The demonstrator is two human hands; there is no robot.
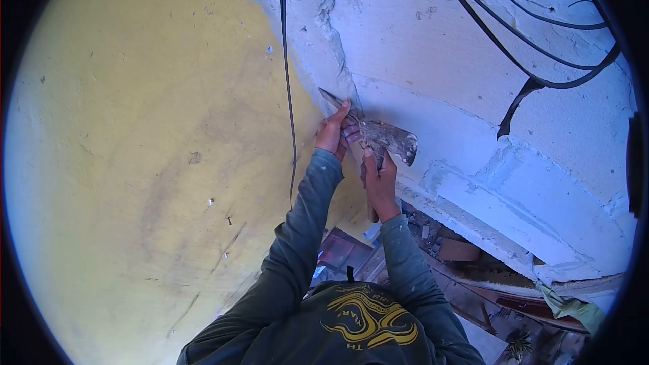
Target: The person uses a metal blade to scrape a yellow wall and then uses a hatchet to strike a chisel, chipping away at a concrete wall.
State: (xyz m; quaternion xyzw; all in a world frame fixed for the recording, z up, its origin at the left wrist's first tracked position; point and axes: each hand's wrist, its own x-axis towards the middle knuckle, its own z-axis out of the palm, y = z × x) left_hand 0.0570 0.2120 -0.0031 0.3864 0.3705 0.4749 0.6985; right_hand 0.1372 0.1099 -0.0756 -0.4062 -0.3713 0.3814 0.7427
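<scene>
the left hand (pixel 331 132) is up by the wall, with its thumb and fingers closed around a dark pointed piece (pixel 329 97). the tip of that piece is at the place where the yellow wall (pixel 155 81) meets the white wall (pixel 433 54). the right hand (pixel 382 186) is just below and to the right, with its fingers wrapped around the handle of a rough tool (pixel 392 140). the tool has a wide, dirty head beside the left hand, and its handle sticks out under the right hand. (i cannot tell if the pointed piece and the tool are joined or are two things.)

a thin black cord (pixel 286 61) hangs down over the yellow wall, to the left of the left hand. more black wires (pixel 500 40) loop across the white wall, up on the right. low on the right there is a pale green cloth (pixel 574 309). the person wears a dark shirt (pixel 311 328) with a yellow picture on it.
</scene>
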